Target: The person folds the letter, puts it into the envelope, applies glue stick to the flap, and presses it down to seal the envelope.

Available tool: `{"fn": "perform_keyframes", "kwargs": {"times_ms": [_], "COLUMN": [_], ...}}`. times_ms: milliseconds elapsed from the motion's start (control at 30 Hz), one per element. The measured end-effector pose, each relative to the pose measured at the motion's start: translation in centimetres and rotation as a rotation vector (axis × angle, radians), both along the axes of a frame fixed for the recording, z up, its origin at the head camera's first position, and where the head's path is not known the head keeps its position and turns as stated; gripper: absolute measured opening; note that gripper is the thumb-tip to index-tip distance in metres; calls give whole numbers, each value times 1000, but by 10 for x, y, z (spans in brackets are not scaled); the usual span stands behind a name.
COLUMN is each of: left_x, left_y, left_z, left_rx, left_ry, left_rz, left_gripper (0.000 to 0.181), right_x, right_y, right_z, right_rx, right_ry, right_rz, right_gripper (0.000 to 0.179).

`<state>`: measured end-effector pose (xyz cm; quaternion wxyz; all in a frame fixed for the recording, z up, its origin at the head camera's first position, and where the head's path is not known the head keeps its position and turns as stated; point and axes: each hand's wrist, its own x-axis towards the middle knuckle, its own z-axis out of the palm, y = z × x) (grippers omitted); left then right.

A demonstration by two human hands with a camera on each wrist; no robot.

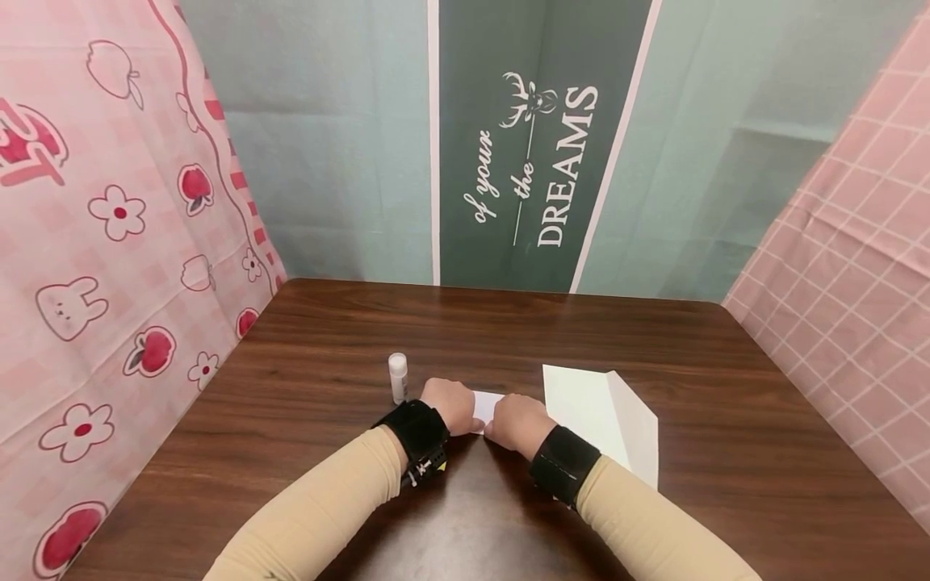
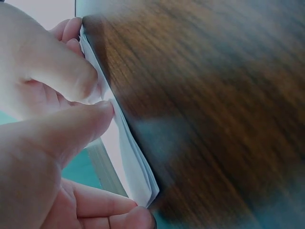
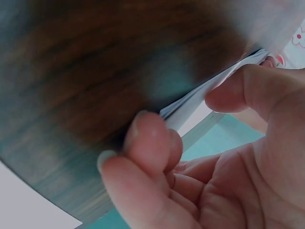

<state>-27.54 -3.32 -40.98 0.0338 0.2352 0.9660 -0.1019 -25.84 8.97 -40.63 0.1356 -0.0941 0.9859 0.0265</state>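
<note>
Both hands meet over a small folded white paper [image 1: 485, 407] near the middle of the table. Its stacked layers show along one long edge in the left wrist view. My left hand [image 1: 449, 406] pinches the left part, thumb [image 2: 93, 124] on the near face and fingers around the end. My right hand [image 1: 517, 421] grips the right part, its thumb [image 3: 228, 95] pressed on the same strip and the other fingers curled at the end. The two thumbs lie close together at the paper's middle. From the head view, the hands cover both paper ends.
An upright white glue stick [image 1: 398, 378] stands just left of my left hand. Beyond my right hand lies a larger white sheet [image 1: 592, 415] with a crease, partly behind the right wrist strap. The wooden table [image 1: 327, 323] ends at hanging cloths on three sides.
</note>
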Motion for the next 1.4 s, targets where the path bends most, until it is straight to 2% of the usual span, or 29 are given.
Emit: {"fn": "perform_keyframes", "kwargs": {"times_ms": [367, 867, 1400], "left_x": [-1, -2, -1], "left_y": [-2, -1, -2], "left_z": [0, -1, 0], "left_rx": [24, 38, 49], "left_ry": [-18, -24, -56], "left_rz": [4, 10, 9], "left_gripper": [46, 45, 43], "right_x": [-3, -5, 0], "right_y": [-3, 1, -2], "right_z": [-2, -9, -14], "right_rx": [38, 67, 179], "right_ry": [-6, -15, -9], "right_rz": [-3, -53, -12], "right_gripper": [38, 44, 52]}}
